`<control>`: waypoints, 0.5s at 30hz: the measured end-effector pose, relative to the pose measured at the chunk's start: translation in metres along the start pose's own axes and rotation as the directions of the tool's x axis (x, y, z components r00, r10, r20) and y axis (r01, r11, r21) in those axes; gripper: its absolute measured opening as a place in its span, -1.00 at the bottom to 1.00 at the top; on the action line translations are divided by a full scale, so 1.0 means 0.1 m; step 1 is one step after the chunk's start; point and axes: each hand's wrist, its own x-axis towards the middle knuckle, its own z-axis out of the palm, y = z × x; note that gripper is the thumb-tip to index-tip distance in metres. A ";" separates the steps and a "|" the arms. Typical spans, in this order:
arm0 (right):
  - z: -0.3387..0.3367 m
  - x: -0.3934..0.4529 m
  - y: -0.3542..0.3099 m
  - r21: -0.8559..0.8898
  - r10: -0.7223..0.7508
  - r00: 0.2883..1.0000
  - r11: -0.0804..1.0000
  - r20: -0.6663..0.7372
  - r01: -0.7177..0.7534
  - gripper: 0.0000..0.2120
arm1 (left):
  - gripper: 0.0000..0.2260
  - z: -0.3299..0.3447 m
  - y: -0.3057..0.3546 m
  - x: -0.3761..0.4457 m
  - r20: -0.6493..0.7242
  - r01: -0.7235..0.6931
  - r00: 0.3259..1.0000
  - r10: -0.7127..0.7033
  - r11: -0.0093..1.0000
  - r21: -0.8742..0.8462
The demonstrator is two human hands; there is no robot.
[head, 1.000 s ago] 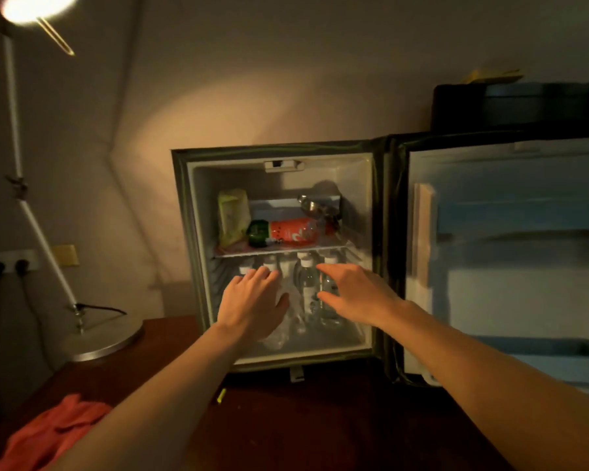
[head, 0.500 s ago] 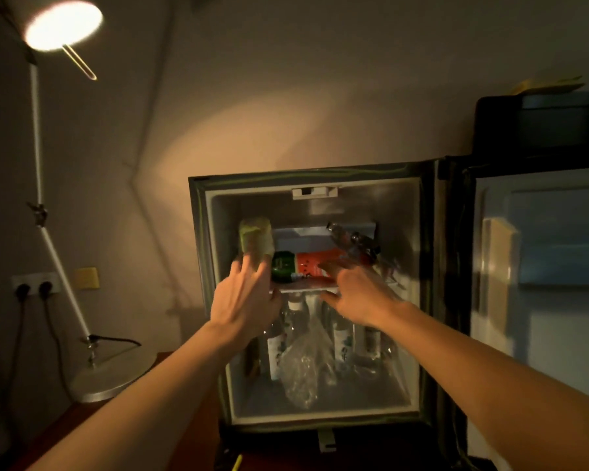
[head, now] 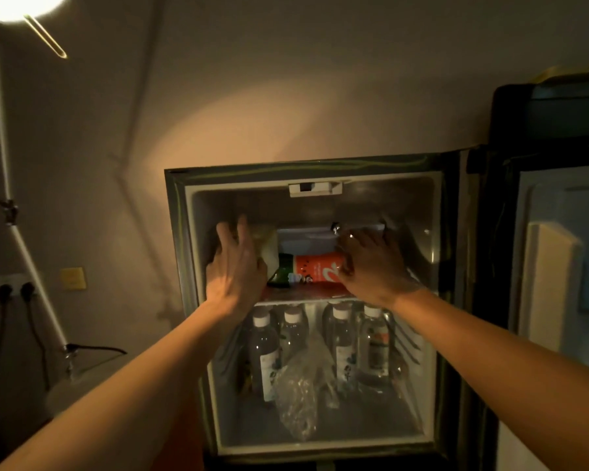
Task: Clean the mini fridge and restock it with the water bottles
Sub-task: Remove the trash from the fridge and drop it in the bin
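Note:
The mini fridge [head: 306, 171] stands open, its door [head: 558, 266] swung to the right. On the upper shelf [head: 300, 300] a green bottle with an orange label [head: 315, 270] lies on its side. My left hand [head: 235, 266] reaches in with straight fingers against a pale package [head: 269, 248] at the shelf's left. My right hand [head: 371, 263] covers a small bottle [head: 336, 228] at the shelf's right; its fingertips are hidden. Below, several white-capped water bottles [head: 267, 355] stand around a crumpled clear plastic bag [head: 298, 396].
A lit desk lamp [head: 11, 5] with its round base [head: 82, 385] stands to the left of the fridge. Two plugs sit in wall sockets [head: 14, 290]. A black box-like thing [head: 551, 113] rests above the door.
Both hands have risen from the lower compartment to the upper shelf and gone deeper in. The view has moved closer to the fridge.

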 end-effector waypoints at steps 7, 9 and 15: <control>0.09 -0.03 -0.05 -0.122 -0.125 0.988 0.983 0.096 0.136 -0.43 | -0.74 -0.02 0.00 -0.05 0.053 0.043 0.998 -0.041 0.999 -0.033; 0.08 -0.01 -0.08 -0.165 -0.101 0.987 0.979 0.126 0.121 -0.37 | -0.76 -0.01 -0.07 -0.07 0.038 0.016 0.999 -0.014 0.998 -0.056; 0.04 0.06 -0.14 -0.250 -0.048 0.982 0.964 0.182 0.093 -0.35 | -0.83 -0.06 -0.15 -0.14 -0.067 -0.098 0.994 0.086 0.977 -0.190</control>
